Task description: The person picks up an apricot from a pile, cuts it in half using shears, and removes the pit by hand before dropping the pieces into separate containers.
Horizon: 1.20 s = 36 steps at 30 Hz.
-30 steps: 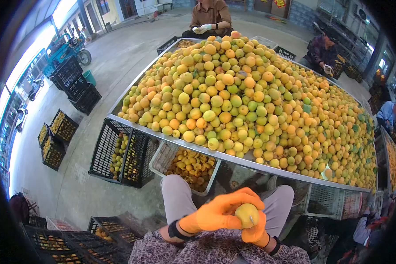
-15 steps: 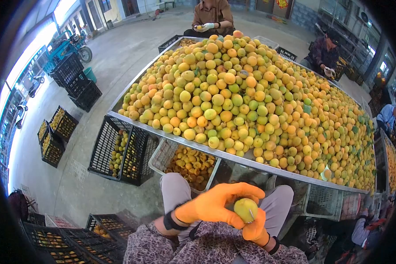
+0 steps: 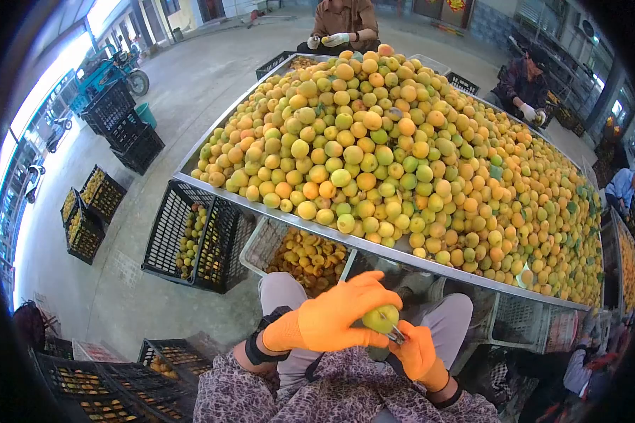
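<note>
In an orange glove, my left hand (image 3: pixel 342 315) is wrapped round a yellow-green fruit (image 3: pixel 380 319) above my lap. My right hand (image 3: pixel 416 354), also gloved in orange, pinches a small metal tool (image 3: pixel 398 334) whose tip touches the fruit's right side. Beyond my knees rises a large heap of yellow, orange and green fruit (image 3: pixel 374 151) on a metal-edged table (image 3: pixel 261 208). Under the table's near edge, a pale crate (image 3: pixel 252 252) holds orange fruit pieces (image 3: pixel 310 257).
Black crates (image 3: pixel 166 236) with whole fruit stand left of the pale crate. More black crates (image 3: pixel 113 381) are at the lower left. One person (image 3: pixel 342 25) sits beyond the heap, another (image 3: pixel 522 88) at the right. A blue three-wheeler (image 3: pixel 106 84) stands at the upper left.
Both hands have moved apart slightly; the left, with the fruit, has shifted left and up. The tool now shows more clearly at the fruit's side. The people across the table have moved their hands.
</note>
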Motion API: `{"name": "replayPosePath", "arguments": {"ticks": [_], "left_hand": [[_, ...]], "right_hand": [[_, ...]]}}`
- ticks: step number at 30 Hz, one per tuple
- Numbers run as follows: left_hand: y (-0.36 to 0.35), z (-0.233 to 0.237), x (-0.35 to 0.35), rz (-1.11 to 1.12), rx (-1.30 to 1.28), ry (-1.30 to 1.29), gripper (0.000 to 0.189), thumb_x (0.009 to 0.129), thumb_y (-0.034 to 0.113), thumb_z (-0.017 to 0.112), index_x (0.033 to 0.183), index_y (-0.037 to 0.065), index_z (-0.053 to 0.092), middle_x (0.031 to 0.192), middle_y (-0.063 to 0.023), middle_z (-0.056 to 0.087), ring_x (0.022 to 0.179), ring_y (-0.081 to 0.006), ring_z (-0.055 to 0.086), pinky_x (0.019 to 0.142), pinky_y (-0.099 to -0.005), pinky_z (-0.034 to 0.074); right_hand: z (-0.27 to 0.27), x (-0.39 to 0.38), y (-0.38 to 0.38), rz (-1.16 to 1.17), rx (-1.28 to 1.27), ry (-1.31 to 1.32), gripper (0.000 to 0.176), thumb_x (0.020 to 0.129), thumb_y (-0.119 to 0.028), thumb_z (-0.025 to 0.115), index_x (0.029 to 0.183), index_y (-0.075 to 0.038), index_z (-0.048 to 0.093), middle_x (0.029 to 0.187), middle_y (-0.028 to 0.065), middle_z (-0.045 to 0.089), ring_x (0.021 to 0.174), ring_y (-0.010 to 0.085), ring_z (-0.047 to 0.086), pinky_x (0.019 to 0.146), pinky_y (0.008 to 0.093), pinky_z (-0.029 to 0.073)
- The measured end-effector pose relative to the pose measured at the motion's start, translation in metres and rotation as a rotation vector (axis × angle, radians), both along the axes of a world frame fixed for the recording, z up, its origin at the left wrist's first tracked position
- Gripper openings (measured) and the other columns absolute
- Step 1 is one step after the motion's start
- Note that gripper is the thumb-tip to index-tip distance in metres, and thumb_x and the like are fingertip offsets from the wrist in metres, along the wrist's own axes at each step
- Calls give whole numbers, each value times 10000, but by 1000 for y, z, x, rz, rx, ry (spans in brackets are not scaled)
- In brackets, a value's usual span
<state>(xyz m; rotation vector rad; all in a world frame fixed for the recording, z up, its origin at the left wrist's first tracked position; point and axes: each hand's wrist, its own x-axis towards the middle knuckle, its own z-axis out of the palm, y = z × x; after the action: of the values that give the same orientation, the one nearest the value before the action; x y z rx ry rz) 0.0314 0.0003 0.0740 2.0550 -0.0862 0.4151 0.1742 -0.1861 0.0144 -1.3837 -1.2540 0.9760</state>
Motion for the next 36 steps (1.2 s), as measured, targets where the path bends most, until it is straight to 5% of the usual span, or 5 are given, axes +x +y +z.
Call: {"name": "replayPosePath", "arguments": {"ticks": [8, 15, 19, 30, 36], "left_hand": [[22, -76, -4, 332, -423, 193, 358, 808, 217, 694, 1108, 62, 577, 880, -58, 558, 863, -190, 564, 783, -307, 456], [-14, -109, 10, -133, -1683, -66, 443, 976, 356, 480, 1270, 25, 473, 983, -156, 627, 886, -230, 625, 725, -333, 511], [-43, -91, 17, 230, -1777, 74, 433, 992, 407, 409, 1241, 62, 486, 978, -132, 637, 829, -209, 625, 624, -315, 485], [-42, -76, 4, 262, -488, 32, 332, 887, 182, 607, 1135, 32, 444, 1065, -152, 569, 945, -286, 578, 809, -356, 467], [-36, -78, 11, 266, -415, 106, 397, 777, 47, 668, 1103, -7, 450, 1100, -197, 567, 994, -373, 574, 821, -372, 468]], "right_hand": [[-6, 10, -3, -147, -537, 779, 326, 906, -330, 566, 859, -8, 547, 589, -27, 453, 507, 50, 390, 454, 228, 280], [27, 8, 42, -341, 5, -254, 448, 659, -156, 807, 1069, -59, 656, 856, 60, 618, 755, 170, 599, 670, 271, 481], [19, 3, 57, -243, 144, -294, 509, 612, -95, 817, 1096, -50, 663, 1044, 116, 637, 872, 215, 643, 754, 295, 513], [4, 10, 43, -15, 143, -641, 582, 638, -188, 809, 1182, -112, 616, 1058, 125, 622, 804, 284, 654, 670, 343, 538], [0, 5, 51, 1, 200, -662, 591, 648, -189, 780, 1186, -77, 562, 998, 104, 627, 758, 312, 649, 601, 372, 524]]}}
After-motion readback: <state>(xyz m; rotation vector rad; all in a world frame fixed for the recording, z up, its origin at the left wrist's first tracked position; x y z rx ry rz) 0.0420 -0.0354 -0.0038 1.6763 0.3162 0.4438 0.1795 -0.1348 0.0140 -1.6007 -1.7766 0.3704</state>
